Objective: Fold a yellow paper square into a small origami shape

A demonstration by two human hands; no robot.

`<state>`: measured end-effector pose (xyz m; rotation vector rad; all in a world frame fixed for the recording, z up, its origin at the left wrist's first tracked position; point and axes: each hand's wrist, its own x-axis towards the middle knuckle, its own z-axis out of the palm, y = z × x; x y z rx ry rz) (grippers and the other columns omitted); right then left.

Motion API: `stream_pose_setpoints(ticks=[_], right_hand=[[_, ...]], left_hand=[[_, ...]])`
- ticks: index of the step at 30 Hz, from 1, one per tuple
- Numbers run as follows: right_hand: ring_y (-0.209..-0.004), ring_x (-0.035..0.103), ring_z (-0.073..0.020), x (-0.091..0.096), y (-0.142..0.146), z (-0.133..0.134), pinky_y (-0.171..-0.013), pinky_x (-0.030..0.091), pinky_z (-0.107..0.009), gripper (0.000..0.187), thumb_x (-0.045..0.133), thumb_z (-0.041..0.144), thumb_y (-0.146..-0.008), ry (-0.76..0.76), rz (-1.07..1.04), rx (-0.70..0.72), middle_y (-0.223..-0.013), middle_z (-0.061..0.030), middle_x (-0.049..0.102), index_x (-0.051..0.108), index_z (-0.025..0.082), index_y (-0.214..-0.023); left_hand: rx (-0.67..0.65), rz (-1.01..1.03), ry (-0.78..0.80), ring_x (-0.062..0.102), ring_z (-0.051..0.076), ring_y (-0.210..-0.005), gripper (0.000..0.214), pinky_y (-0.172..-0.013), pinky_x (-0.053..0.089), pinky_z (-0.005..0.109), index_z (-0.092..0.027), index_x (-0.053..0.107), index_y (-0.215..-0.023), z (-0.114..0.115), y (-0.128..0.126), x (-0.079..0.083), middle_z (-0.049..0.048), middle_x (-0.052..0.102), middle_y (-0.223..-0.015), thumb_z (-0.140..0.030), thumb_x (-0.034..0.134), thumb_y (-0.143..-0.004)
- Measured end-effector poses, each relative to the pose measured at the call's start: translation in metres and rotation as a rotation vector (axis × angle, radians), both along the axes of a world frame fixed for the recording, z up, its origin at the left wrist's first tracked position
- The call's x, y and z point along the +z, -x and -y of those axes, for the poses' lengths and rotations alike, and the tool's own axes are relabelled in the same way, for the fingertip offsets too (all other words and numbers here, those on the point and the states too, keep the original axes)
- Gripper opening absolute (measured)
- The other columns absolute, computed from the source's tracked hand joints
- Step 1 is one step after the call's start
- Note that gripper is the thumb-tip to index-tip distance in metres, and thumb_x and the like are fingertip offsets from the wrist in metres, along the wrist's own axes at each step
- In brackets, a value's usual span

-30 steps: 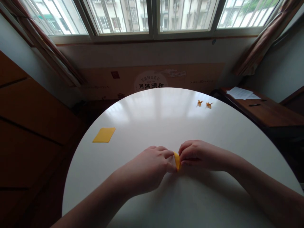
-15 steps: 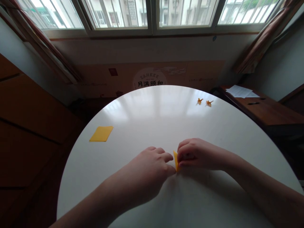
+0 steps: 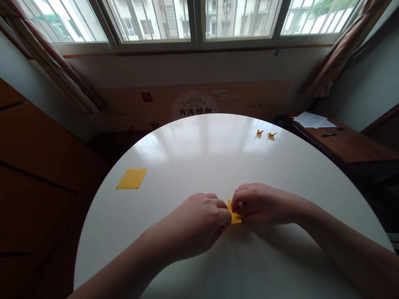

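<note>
A small folded piece of yellow origami paper (image 3: pixel 236 219) lies on the white round table (image 3: pixel 193 166), between my two hands. My left hand (image 3: pixel 207 214) has its fingers curled against the paper's left edge, pinching it there. From the other side, my right hand (image 3: pixel 254 203) bends its fingers down onto the paper, closed on its right part. Both hands cover much of the paper, so its full folded shape is hidden.
A stack of yellow square paper (image 3: pixel 131 178) lies at the table's left. Two small folded paper cranes, a left crane (image 3: pixel 259 133) and a right crane (image 3: pixel 272 136), stand near the far edge. A brown side table (image 3: pixel 352 143) with white sheets (image 3: pixel 311 119) stands right.
My left fingers, spread apart before, have closed onto the paper's edge. More of the yellow paper shows below my right fingers. The view has shifted slightly.
</note>
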<state>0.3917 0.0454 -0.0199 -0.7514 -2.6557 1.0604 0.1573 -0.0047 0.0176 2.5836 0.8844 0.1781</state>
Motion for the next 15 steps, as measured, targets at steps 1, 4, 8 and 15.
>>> stream_pose_setpoints(ticks=[1,4,8,15], right_hand=[[-0.078,0.062,-0.0166,0.000,0.000,0.000,-0.069,0.048,-0.025,0.014,0.071,0.016,-0.082,-0.003,-0.002,-0.004,-0.087,-0.0012,0.069,0.070,0.022,-0.094],[-0.082,0.064,-0.0165,-0.001,-0.001,0.000,-0.073,0.050,-0.026,0.014,0.069,0.015,-0.085,-0.013,-0.029,0.021,-0.092,-0.0021,0.071,0.073,0.022,-0.096],[-0.087,0.065,-0.0155,-0.004,-0.002,0.000,-0.075,0.051,-0.023,0.014,0.070,0.014,-0.088,-0.056,-0.077,0.058,-0.099,-0.0023,0.070,0.077,0.024,-0.095],[-0.081,0.063,-0.0133,-0.014,-0.005,-0.005,-0.071,0.049,-0.022,0.011,0.066,0.015,-0.090,-0.125,-0.119,-0.041,-0.095,-0.0021,0.067,0.075,0.022,-0.087]], left_hand=[[0.014,0.002,0.007,0.066,0.018,-0.079,0.019,-0.074,0.049,0.029,-0.020,0.070,-0.082,-0.001,-0.001,0.000,0.0029,0.073,-0.086,-0.007,0.057,-0.088],[0.025,0.036,0.022,0.067,0.017,-0.082,0.021,-0.075,0.050,0.027,-0.021,0.073,-0.089,-0.005,0.000,-0.004,0.0020,0.074,-0.090,-0.006,0.057,-0.088],[-0.004,0.060,0.008,0.065,0.018,-0.102,0.034,-0.091,0.049,0.029,-0.029,0.075,-0.105,-0.010,0.002,-0.010,-0.0008,0.074,-0.111,-0.005,0.055,-0.091],[-0.031,0.035,0.002,0.064,0.018,-0.107,0.032,-0.101,0.047,0.031,-0.023,0.072,-0.110,-0.010,0.000,-0.010,0.0007,0.073,-0.115,-0.006,0.050,-0.094]])
